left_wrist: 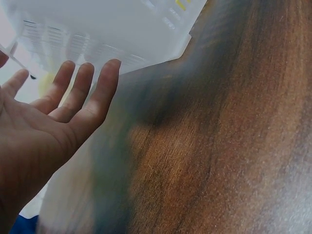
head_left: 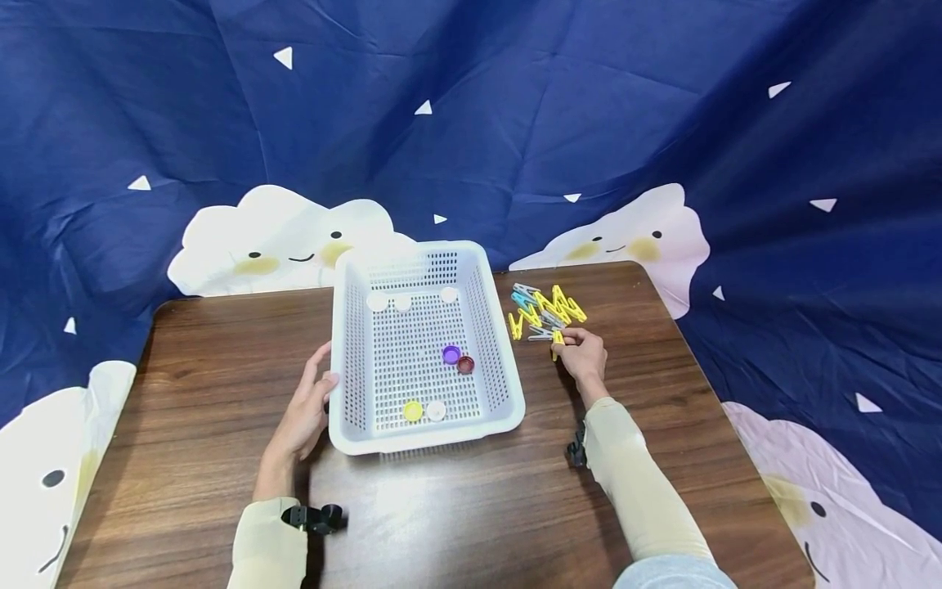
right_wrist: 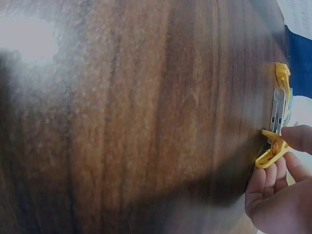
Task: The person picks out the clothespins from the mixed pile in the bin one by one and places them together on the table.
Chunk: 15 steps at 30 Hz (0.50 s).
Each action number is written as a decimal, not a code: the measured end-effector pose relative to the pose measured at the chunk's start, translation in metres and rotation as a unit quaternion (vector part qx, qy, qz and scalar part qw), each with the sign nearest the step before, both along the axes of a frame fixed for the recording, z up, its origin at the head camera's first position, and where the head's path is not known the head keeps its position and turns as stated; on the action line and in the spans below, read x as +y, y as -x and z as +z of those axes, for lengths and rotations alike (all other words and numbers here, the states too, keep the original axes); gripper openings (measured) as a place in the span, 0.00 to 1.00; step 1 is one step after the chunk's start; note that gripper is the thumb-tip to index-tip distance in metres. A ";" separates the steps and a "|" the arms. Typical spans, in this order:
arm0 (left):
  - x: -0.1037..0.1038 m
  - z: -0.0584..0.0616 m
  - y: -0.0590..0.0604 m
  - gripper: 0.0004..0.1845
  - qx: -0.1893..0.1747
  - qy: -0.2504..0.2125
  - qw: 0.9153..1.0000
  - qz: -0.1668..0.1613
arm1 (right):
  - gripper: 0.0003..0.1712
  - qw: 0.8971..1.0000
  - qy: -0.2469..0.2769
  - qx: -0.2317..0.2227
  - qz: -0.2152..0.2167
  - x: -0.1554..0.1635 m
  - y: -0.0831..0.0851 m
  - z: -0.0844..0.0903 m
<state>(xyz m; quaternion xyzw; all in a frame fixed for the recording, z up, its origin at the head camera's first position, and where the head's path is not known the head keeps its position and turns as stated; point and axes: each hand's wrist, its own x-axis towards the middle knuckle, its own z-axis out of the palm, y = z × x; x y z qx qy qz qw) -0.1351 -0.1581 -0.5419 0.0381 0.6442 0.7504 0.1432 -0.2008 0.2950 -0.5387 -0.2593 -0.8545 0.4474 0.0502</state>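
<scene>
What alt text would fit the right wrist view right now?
The right hand pinches a yellow clothespin between thumb and fingers at the right edge of the frame, just over the brown wooden table. A grey clothespin and another yellow one lie beyond it.

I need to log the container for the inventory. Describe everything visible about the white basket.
The white basket is a rectangular plastic tray with perforated walls and floor and a solid rolled rim. It sits upright on the wooden table, left of a pile of clothespins. Inside lie loose bottle caps: white ones at the far end, a purple and a dark red in the middle, a yellow and a white near the front. The left hand rests open against its left wall.
</scene>
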 end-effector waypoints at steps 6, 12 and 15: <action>0.000 0.002 0.000 0.31 0.002 -0.003 1.000 0.003 | 0.19 1.000 0.001 0.004 -0.011 0.004 0.000 -0.001; 0.001 0.002 0.000 0.31 -0.001 0.001 1.000 0.006 | 0.18 1.000 0.004 0.006 -0.016 0.006 -0.001 0.000; 0.001 0.002 0.000 0.31 -0.004 0.002 1.000 0.010 | 0.17 1.000 0.004 0.010 -0.020 0.006 -0.001 0.000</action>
